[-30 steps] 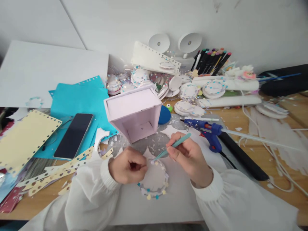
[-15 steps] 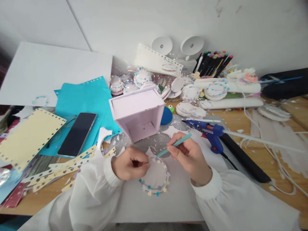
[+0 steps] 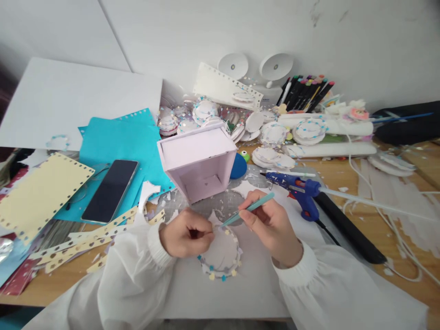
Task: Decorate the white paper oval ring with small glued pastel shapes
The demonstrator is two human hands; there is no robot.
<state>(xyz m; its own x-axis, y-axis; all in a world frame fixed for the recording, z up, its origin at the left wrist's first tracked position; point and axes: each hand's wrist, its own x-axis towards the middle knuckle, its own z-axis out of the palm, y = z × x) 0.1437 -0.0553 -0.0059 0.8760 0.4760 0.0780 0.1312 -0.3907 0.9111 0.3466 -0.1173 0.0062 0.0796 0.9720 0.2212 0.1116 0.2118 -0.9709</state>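
Observation:
Pale teal tweezers (image 3: 249,208) are pinched in my right hand (image 3: 270,222), their tips touching or just above the upper edge of a ring. That ring is a small wreath (image 3: 236,267) of thin wire or string dotted with yellow, blue and lilac paper shapes, lying on white paper (image 3: 254,295). My left hand (image 3: 188,233) is closed at the ring's upper left, thumb against curled fingers. Those fingers seem to grip the wreath's edge, though the exact hold is hidden. Behind both hands stands a lilac open box (image 3: 197,151).
A blue hot glue gun (image 3: 295,183) with a long glue stick lies right. At left are a phone (image 3: 110,191), teal sheets (image 3: 113,137) and a punched yellow sheet (image 3: 43,197). White discs with similar wreaths (image 3: 310,130) and markers (image 3: 305,94) line the back.
Both hands stay almost in place. The wreath has shifted very slightly to the left, and the view has moved a little. The tweezers' tips remain at its upper edge.

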